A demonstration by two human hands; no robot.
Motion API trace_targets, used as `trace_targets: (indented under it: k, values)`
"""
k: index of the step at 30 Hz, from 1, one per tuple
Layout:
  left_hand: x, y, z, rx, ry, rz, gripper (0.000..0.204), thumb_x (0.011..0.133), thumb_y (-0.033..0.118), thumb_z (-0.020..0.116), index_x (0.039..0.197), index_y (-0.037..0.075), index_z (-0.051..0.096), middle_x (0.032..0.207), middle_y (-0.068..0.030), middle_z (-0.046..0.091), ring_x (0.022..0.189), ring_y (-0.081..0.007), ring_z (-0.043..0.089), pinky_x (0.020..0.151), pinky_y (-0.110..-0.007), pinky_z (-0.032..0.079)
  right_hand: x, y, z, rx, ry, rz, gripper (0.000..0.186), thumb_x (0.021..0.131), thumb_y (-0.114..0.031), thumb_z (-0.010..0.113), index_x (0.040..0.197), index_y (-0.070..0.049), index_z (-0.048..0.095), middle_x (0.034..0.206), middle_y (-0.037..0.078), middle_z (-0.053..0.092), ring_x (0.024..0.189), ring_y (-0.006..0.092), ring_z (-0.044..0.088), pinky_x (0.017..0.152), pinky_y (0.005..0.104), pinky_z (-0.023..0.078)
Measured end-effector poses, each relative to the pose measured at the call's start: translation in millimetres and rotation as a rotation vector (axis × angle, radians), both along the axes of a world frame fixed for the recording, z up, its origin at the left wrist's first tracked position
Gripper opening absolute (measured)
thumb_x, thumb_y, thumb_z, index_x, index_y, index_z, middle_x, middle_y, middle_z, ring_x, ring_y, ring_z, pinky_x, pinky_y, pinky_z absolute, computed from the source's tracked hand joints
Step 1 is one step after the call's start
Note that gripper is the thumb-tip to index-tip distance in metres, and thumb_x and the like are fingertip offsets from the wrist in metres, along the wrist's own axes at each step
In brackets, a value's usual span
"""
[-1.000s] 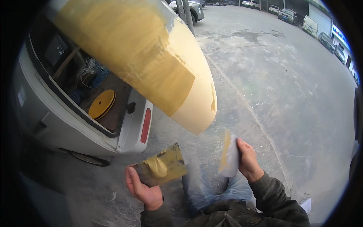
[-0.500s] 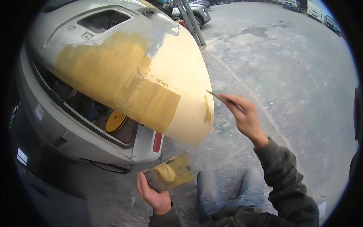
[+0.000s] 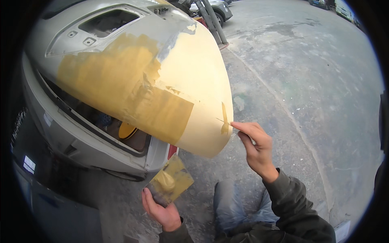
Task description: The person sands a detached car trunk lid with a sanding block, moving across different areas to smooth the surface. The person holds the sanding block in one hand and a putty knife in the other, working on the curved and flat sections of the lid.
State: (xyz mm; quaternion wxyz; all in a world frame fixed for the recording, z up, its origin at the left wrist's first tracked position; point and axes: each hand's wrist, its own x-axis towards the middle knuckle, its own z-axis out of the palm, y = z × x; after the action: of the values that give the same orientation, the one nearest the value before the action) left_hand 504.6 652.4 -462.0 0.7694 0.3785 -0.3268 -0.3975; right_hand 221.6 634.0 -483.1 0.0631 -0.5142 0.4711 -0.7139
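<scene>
My left hand [image 3: 162, 212] grips the lower edge of a flat, yellow-smeared putty board [image 3: 181, 178]. A soft mound of yellow body filler [image 3: 165, 182] sits on it. Close to the right rim of a car's raised tailgate [image 3: 207, 73], my right hand [image 3: 258, 148] pinches a thin putty spreader [image 3: 222, 120], seen nearly edge-on. The spreader's blade is over a narrow darker filler streak [image 3: 224, 108]; whether it touches the surface I cannot tell. Smooth pale filler covers this end of the panel, and a broad darker yellow patch [image 3: 109, 77] spreads across its left and middle.
Below the tailgate lies the open rear of the silver car [image 3: 89, 156], with a yellow disc [image 3: 127, 130] inside. Grey posts [image 3: 213, 20] stand past the panel's far end. Concrete floor [image 3: 283, 81] stretches to the right, with parked vehicles [image 3: 344, 10] far off.
My right hand has moved down and slightly left along the panel's rim, bringing the spreader to the streak. The board in my left hand has shifted left and tilted more upright.
</scene>
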Motion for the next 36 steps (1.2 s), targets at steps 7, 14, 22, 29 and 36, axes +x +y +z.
trace_targets:
  k: [7,14,22,29,36]
  values:
    - [-38,-1,4,-0.022,-0.100,-0.140,0.031,0.115,0.028,0.052,0.115,0.000,0.064,0.109,-0.0092,0.069,0.101,-0.0186,0.066,0.094,-0.035,0.052,12,54,0,-0.141,0.587,-0.119,0.036,0.084,0.001,0.070,0.117,-0.008,0.081,0.115,0.007,0.080,0.100,0.0243,0.075,0.080,0.0350,0.054]
    - [-38,-2,10,-0.082,-0.108,-0.173,0.035,0.115,0.030,0.050,0.117,-0.002,0.063,0.111,-0.0108,0.068,0.103,-0.0187,0.065,0.095,-0.036,0.052,34,63,24,-0.212,0.736,-0.040,0.032,0.088,-0.013,0.072,0.118,-0.014,0.081,0.122,-0.001,0.080,0.097,0.0179,0.070,0.080,0.0315,0.050]
    - [-41,4,20,-0.070,-0.080,-0.146,0.036,0.115,0.031,0.050,0.119,-0.002,0.063,0.114,-0.0114,0.067,0.105,-0.0193,0.064,0.097,-0.036,0.052,46,63,28,-0.207,0.812,-0.026,0.035,0.086,-0.012,0.071,0.120,-0.013,0.081,0.124,-0.001,0.079,0.095,0.0165,0.068,0.080,0.0309,0.047]
    - [-36,6,15,-0.088,-0.076,-0.196,0.036,0.116,0.031,0.047,0.122,-0.002,0.062,0.118,-0.0125,0.068,0.109,-0.0207,0.065,0.098,-0.036,0.051,61,63,34,-0.287,0.872,-0.035,0.034,0.085,-0.011,0.069,0.117,-0.013,0.082,0.124,0.000,0.079,0.098,0.0168,0.068,0.080,0.0291,0.051]
    - [-30,3,10,-0.052,-0.041,-0.111,0.036,0.115,0.031,0.051,0.122,-0.003,0.061,0.116,-0.0136,0.067,0.108,-0.0217,0.064,0.096,-0.036,0.052,88,59,21,-0.240,0.880,0.075,0.037,0.082,-0.012,0.067,0.116,-0.007,0.080,0.125,0.006,0.078,0.106,0.0191,0.068,0.089,0.0328,0.055]
